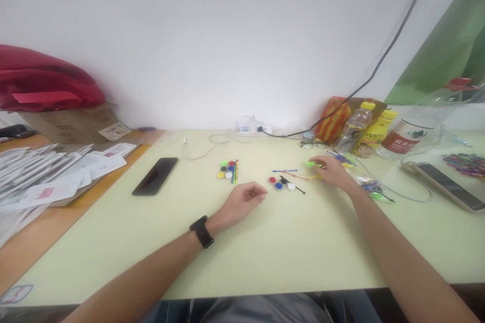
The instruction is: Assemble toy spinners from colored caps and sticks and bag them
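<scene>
My left hand [242, 204], with a black watch on its wrist, hovers low over the table with its fingers loosely curled together and nothing visible in them. Just beyond its fingertips lie small round discs: red [272, 180], blue [279, 186], black and white. My right hand [330, 171] pinches a bright green arrow-shaped plastic piece [312, 164]. Left of that hand are a blue arrow piece [285, 170], a red one [295, 175] and a black one [297, 188]. A yellow piece [315, 177] shows under its fingers.
Coloured discs [223, 169] sit beside a row of upright-lying arrow pieces [235, 171]. A black phone [155, 176] lies at left, near stacked white packets [45, 176]. Bottles [403, 133], glasses [314, 144], small bagged parts [373, 189] and another phone [450, 185] occupy the right.
</scene>
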`<state>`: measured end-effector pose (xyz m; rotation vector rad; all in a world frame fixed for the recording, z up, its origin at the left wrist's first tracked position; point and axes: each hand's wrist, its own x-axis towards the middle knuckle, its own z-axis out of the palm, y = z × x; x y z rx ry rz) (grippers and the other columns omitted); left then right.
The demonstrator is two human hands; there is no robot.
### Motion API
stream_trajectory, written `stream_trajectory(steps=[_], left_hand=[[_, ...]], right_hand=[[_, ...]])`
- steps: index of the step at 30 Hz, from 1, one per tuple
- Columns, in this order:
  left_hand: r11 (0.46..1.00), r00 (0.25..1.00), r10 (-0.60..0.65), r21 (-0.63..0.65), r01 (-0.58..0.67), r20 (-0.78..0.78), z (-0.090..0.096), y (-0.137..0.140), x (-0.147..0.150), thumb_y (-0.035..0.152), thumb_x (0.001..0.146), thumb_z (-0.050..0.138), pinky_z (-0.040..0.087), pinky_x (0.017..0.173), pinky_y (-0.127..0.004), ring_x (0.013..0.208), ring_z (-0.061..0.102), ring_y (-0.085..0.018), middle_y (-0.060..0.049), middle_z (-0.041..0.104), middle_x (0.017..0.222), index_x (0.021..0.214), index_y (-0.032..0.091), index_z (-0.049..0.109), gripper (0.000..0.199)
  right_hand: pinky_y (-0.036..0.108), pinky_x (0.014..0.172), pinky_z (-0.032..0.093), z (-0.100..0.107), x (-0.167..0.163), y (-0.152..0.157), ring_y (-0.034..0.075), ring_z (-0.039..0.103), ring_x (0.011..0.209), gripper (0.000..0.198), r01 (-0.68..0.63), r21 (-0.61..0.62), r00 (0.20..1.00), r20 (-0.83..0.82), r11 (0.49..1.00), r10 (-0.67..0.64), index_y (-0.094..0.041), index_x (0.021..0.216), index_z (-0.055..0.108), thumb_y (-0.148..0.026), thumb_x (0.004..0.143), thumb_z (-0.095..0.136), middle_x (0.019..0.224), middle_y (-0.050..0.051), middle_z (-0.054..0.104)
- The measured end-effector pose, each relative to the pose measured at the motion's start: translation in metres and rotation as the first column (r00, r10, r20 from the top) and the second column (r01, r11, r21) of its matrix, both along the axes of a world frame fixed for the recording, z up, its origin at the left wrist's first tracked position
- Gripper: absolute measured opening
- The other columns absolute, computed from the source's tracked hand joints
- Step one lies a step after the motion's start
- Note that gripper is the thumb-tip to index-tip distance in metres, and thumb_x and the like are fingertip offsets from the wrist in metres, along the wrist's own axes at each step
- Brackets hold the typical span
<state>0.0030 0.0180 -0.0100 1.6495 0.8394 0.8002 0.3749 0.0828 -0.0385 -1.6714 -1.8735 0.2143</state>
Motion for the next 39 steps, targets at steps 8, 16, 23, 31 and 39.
stream_trajectory(steps=[8,16,23,31,39], left_hand=[[1.000,1.000,0.003,-0.005,-0.004,-0.019,0.003,-0.001,0.002,0.040,0.089,0.071,0.050,0.074,-0.029,0.081,0.063,-0.017,-0.005,0.071,0.090,0.091,0.018,0.072,0.022],[1.000,0.998,0.007,0.018,-0.006,-0.055,0.003,-0.001,0.000,0.039,0.091,0.069,0.049,0.076,-0.029,0.084,0.063,-0.017,-0.004,0.071,0.092,0.092,0.018,0.072,0.021],[1.000,0.998,-0.010,0.022,0.011,-0.067,0.003,-0.001,0.000,0.039,0.091,0.068,0.049,0.078,-0.030,0.085,0.063,-0.018,-0.005,0.071,0.093,0.093,0.018,0.072,0.022],[0.999,0.997,-0.011,0.039,0.014,-0.079,0.001,-0.002,-0.001,0.038,0.091,0.068,0.050,0.079,-0.030,0.087,0.064,-0.018,-0.005,0.072,0.094,0.094,0.018,0.073,0.021],[0.998,0.994,-0.001,0.068,0.009,-0.107,0.000,-0.003,0.000,0.037,0.092,0.066,0.051,0.083,-0.032,0.089,0.065,-0.019,-0.005,0.073,0.097,0.095,0.018,0.072,0.020]], right_hand=[[0.037,0.083,0.054,-0.002,0.010,0.001,0.028,0.072,0.094,0.026,0.020,-0.038,0.998,0.058,0.999,-0.018,-0.017,0.104,0.075,-0.021,0.082,0.061,0.103,0.014,0.077],[0.035,0.074,0.055,0.001,0.013,-0.003,0.026,0.073,0.082,0.015,0.005,-0.062,0.999,0.051,0.998,-0.002,-0.020,0.085,0.075,-0.028,0.083,0.063,0.092,0.011,0.079],[0.034,0.076,0.052,-0.004,0.015,0.003,0.025,0.071,0.082,0.023,0.024,-0.055,0.999,0.039,0.998,-0.022,-0.020,0.078,0.075,-0.038,0.083,0.062,0.092,0.010,0.079],[0.032,0.067,0.050,-0.007,0.012,0.000,0.022,0.068,0.071,0.025,0.047,-0.024,0.999,0.029,0.999,-0.046,-0.020,0.075,0.075,-0.043,0.081,0.066,0.086,0.009,0.078],[0.040,0.083,0.047,0.008,-0.001,-0.006,0.027,0.065,0.090,0.021,0.108,0.115,0.990,0.083,0.987,-0.118,-0.021,0.092,0.073,-0.036,0.082,0.063,0.097,0.010,0.074]])
